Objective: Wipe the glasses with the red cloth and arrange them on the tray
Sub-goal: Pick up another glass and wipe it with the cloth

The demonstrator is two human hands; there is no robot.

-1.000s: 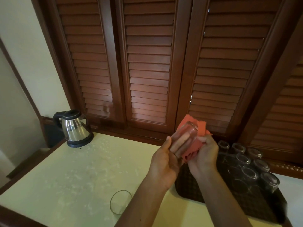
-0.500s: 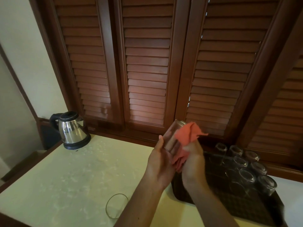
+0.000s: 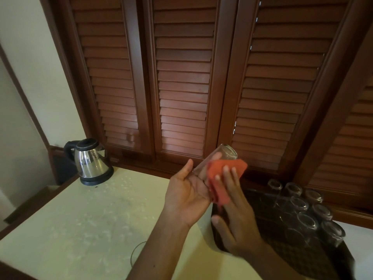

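Dark wooden shutters [image 3: 181, 77] fill the wall behind a pale worktop [image 3: 80, 219], with a plain cream wall to the left. At the right end of the worktop lies a dark tray [image 3: 302, 257], and seven or so glasses [image 3: 306, 221] stand on it upside down in close rows. A steel kettle [image 3: 90, 161] sits on its black base in the back left corner. Above the worktop the left hand [image 3: 187, 196] lies palm up, fingers [image 3: 215, 158] nearly straight, cradling a tilted glass [image 3: 220, 158] whose base points up and away. The right hand [image 3: 234, 217] presses a red cloth [image 3: 224, 178] against the glass, its fingers [image 3: 227, 172] spread and straight. Near the front edge the rim of another glass [image 3: 137, 251] shows beside the left forearm.
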